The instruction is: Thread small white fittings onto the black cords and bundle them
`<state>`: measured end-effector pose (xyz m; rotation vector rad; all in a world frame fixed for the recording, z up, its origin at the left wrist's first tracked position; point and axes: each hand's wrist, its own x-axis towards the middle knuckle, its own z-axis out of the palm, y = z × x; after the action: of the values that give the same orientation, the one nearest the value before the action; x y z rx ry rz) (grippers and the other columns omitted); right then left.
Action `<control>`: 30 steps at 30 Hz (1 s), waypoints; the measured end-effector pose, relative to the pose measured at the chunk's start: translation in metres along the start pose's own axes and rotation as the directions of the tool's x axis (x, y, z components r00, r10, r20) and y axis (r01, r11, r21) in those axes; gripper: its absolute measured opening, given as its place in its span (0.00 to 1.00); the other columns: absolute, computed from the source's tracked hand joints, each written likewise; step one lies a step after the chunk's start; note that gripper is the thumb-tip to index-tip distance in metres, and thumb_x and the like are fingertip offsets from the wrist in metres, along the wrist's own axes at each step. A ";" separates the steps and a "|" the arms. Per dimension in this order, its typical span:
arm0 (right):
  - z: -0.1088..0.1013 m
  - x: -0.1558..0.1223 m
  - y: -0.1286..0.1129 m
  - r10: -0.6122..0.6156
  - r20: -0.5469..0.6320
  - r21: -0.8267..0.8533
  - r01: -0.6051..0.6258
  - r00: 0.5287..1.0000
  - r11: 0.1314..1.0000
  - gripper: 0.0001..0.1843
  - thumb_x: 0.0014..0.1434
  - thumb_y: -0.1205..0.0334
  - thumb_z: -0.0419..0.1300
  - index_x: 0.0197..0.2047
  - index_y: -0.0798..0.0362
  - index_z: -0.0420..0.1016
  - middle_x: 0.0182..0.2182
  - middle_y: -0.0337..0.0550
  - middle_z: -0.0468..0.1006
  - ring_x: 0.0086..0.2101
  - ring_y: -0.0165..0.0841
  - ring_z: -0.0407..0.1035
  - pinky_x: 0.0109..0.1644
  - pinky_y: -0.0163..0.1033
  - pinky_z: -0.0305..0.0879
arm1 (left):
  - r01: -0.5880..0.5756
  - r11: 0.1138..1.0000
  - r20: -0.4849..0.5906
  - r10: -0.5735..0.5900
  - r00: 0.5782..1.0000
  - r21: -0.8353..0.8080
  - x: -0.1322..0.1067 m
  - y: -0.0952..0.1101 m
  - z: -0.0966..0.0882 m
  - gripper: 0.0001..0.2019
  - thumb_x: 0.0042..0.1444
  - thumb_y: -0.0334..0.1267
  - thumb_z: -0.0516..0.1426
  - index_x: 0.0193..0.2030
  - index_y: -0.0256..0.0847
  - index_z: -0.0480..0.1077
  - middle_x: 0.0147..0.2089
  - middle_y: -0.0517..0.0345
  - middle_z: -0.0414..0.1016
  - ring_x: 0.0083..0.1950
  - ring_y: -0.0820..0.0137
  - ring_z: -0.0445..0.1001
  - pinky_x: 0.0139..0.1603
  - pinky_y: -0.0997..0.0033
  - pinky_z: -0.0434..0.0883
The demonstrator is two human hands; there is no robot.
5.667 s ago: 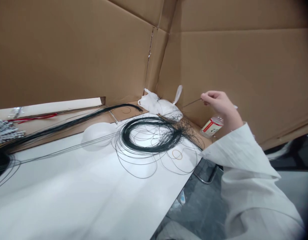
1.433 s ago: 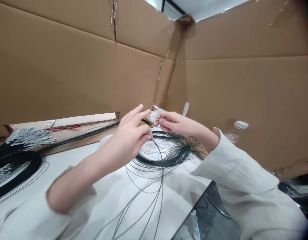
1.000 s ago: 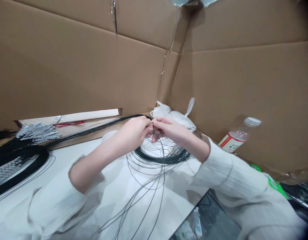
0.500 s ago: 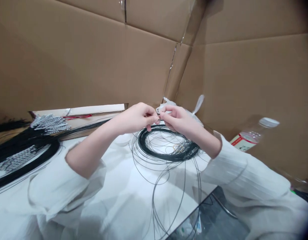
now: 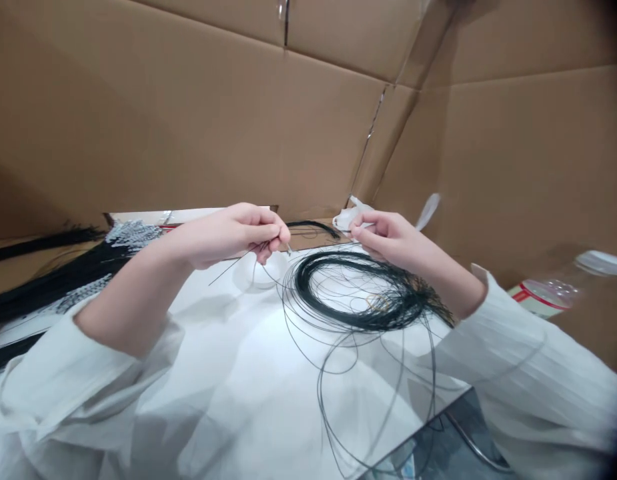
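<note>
My left hand (image 5: pixel 238 235) is closed in a pinch on a thin black cord (image 5: pixel 228 270), whose end sticks out to the lower left. A tiny pale piece pokes out below its fingertips; its kind is too small to tell. To the right, apart from it, my right hand (image 5: pixel 393 239) is also pinched, with a short thin dark strand showing at its fingertips. Below and between the hands lies a loose coil of black cord (image 5: pixel 308 293) on the white tabletop (image 5: pixel 248 387), with several loops trailing toward the front edge. A white bowl (image 5: pixel 258 275) sits under my left hand.
Bundles of black cord (image 5: pixel 43 283) with grey-white ends (image 5: pixel 133 235) lie at the left. Cardboard walls (image 5: pixel 188 120) stand behind and to the right. A clear bottle (image 5: pixel 553 293) with a red-edged label is beyond my right sleeve. A white plastic bag (image 5: pixel 344 219) lies at the back.
My hands, together before, are now apart, the left one further left and the right one further right. The white bowl and a black strand at the back are more exposed. The view has shifted left.
</note>
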<state>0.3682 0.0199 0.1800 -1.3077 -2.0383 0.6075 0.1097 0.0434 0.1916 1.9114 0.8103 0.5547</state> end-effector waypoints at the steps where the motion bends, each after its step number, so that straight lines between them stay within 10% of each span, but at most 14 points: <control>1: -0.001 -0.001 0.001 0.007 0.010 0.004 -0.007 1.000 1.000 0.10 0.59 0.55 0.52 0.32 0.53 0.65 0.17 0.30 0.51 0.16 0.21 0.45 0.19 0.31 0.42 | 0.017 0.999 -0.011 -0.018 1.000 -0.048 -0.007 -0.003 -0.004 0.04 0.55 0.34 0.51 0.34 0.38 0.66 0.27 0.59 0.64 0.26 0.77 0.64 0.27 0.77 0.62; 21: -0.026 0.013 0.047 0.059 0.120 0.184 -0.080 0.991 0.980 0.12 0.58 0.53 0.54 0.34 0.54 0.65 0.13 0.29 0.51 0.15 0.20 0.45 0.17 0.30 0.39 | 0.140 0.985 -0.289 -0.105 0.952 0.104 -0.087 -0.049 -0.049 0.12 0.56 0.41 0.53 0.46 0.45 0.68 0.28 0.60 0.66 0.29 0.75 0.64 0.28 0.78 0.63; 30: -0.043 0.012 0.066 0.145 0.055 0.224 -0.154 0.988 0.962 0.09 0.58 0.56 0.55 0.34 0.54 0.66 0.16 0.30 0.50 0.17 0.21 0.44 0.18 0.32 0.37 | 0.302 0.935 -0.480 -0.183 0.858 0.184 -0.113 -0.063 -0.066 0.12 0.52 0.42 0.56 0.42 0.43 0.71 0.31 0.58 0.73 0.33 0.72 0.69 0.29 0.79 0.65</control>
<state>0.4368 0.0589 0.1683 -1.3275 -1.8461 0.9132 -0.0297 0.0202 0.1597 1.8861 1.4730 0.7872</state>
